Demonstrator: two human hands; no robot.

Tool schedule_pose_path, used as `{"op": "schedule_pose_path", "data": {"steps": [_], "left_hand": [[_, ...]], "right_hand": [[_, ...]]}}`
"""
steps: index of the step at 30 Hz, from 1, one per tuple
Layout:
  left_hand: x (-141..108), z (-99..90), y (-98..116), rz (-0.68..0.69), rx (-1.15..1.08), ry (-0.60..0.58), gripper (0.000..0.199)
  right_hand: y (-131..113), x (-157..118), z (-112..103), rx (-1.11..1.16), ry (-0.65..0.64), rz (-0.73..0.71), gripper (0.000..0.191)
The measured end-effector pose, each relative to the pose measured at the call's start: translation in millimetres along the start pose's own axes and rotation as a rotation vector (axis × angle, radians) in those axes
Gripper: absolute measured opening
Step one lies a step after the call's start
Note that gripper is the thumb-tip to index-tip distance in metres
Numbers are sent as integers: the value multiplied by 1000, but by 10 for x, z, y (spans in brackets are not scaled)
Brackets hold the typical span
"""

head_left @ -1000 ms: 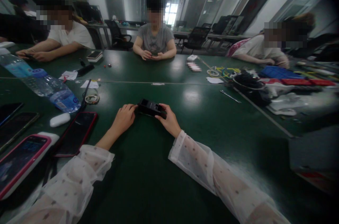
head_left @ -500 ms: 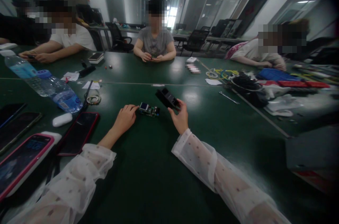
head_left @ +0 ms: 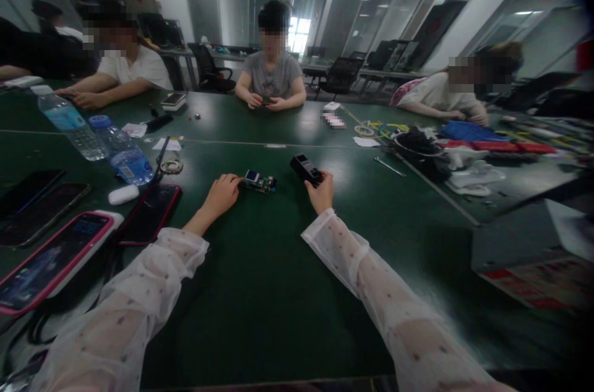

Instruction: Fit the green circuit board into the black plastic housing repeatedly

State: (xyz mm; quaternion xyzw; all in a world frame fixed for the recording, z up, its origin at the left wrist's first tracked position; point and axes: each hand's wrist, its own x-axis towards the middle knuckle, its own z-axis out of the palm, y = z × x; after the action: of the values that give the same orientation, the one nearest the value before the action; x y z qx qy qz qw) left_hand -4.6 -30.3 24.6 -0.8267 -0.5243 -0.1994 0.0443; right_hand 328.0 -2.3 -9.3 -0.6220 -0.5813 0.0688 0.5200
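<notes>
My left hand (head_left: 223, 195) has its fingertips at the left end of a small green circuit board (head_left: 265, 184), which carries a little dark screen framed in white. The fingers are closed there; the thumb is hidden. To the right of the board, my right hand (head_left: 321, 193) grips a black rectangular plastic case (head_left: 304, 168) by its near right end, between thumb and fingers. The case is tilted, with openings on the face that shows, and it stays apart from the board. Sheer white dotted sleeves cover both forearms.
On the left lie several phones, including a pink-cased phone (head_left: 58, 262), plus an earbud case (head_left: 123, 194) and water bottles (head_left: 123, 154). At right are a wrench (head_left: 390, 166), cables and a grey box (head_left: 524, 237). Several people sit around the green table (head_left: 260, 293).
My right hand has turned the black case slightly and shifted it a little to the right. My left hand stays at the board. The head view has shifted a bit.
</notes>
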Motion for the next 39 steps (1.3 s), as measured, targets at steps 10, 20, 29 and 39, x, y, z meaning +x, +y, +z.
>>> {"op": "schedule_pose_path", "data": {"steps": [10,20,29,39], "left_hand": [[-5,19,-13,9,40,10,37],[-16,29,-27,29,65,25,36],[-1,50,-40,20,79,10,36],[5,36,-43,32,64,-1,36]], "right_hand": [[-51,35,33,29,-48,43,52],[-149,8,26,-163,-10,-17,79],[-108,14,17,-180,-20,81,74],[-23,55,45,-133,-58,37,60]]}}
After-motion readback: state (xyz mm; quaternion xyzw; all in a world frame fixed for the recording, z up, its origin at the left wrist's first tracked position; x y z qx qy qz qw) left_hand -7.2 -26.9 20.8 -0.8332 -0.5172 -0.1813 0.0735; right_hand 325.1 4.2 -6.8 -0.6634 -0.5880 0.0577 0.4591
